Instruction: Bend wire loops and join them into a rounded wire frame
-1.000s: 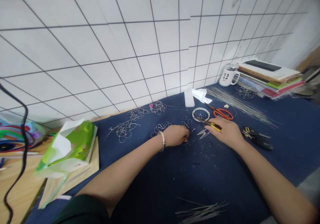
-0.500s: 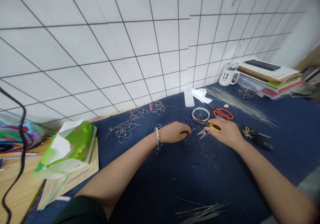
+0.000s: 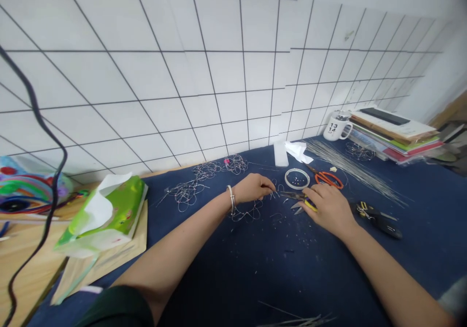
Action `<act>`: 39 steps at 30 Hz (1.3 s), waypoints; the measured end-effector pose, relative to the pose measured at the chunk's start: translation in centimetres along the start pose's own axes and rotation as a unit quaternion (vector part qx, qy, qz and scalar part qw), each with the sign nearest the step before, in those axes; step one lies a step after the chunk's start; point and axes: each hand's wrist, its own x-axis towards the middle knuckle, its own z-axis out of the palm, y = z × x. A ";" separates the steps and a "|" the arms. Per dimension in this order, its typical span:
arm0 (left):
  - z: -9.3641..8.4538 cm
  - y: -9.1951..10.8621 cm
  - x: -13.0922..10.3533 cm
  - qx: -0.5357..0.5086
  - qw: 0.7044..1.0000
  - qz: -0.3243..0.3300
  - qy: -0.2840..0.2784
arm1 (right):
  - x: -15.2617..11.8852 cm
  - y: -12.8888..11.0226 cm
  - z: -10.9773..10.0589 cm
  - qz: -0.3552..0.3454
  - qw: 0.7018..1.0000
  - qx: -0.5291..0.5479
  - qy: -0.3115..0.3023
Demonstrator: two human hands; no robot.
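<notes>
Left hand: the left hand (image 3: pixel 253 187) is closing its fingertips on what looks like a short thin wire (image 3: pixel 274 193), though blur is hiding its exact shape.
Right hand: the right hand (image 3: pixel 330 208) is gripping the yellow-handled pliers (image 3: pixel 310 204), whose tips are pointing toward the wire; whether they are parted, I cannot tell.
Wire: it is sitting at the left fingertips, nearer the worktop's (image 3: pixel 226 268) back edge than its front edge.
Wire loops: a cluster of loops (image 3: pixel 250 212) is lying beside the left wrist.
Scissors: small scissors (image 3: pixel 299 210) are showing their blades just below the pliers; orange-handled scissors (image 3: pixel 319 173) are lying behind the right hand.
Dish: a round dish (image 3: pixel 286 183) is holding small beads (image 3: pixel 297 181) behind the pliers.
Back edge: wire tangles (image 3: pixel 186 193) are lying toward the left, straight wires (image 3: pixel 357 171) toward the right.
Back right corner: a white mug (image 3: pixel 332 127) is standing beside stacked papers (image 3: pixel 401 142).
Left edge: a green tissue pack (image 3: pixel 126 205) is resting there.
Front edge: loose wires (image 3: pixel 302 323) are lying partly out of view.
</notes>
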 end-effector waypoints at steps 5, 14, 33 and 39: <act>-0.4 -0.8 0.2 -0.023 0.998 -0.034 -0.050 | 0.0 -0.5 -0.1 -0.021 1.000 -0.018 -0.002; -0.1 -0.8 0.4 -0.023 1.000 -0.006 -0.016 | 0.1 -0.5 0.3 -0.023 1.000 -0.015 -0.014; 0.1 -1.0 0.6 -0.324 0.944 -0.058 -0.013 | 0.0 -0.4 -0.2 -0.005 0.999 -0.004 0.050; 0.1 -0.2 0.2 -0.311 0.949 -0.050 -0.009 | 0.0 -0.7 -0.5 -0.011 0.998 -0.019 0.055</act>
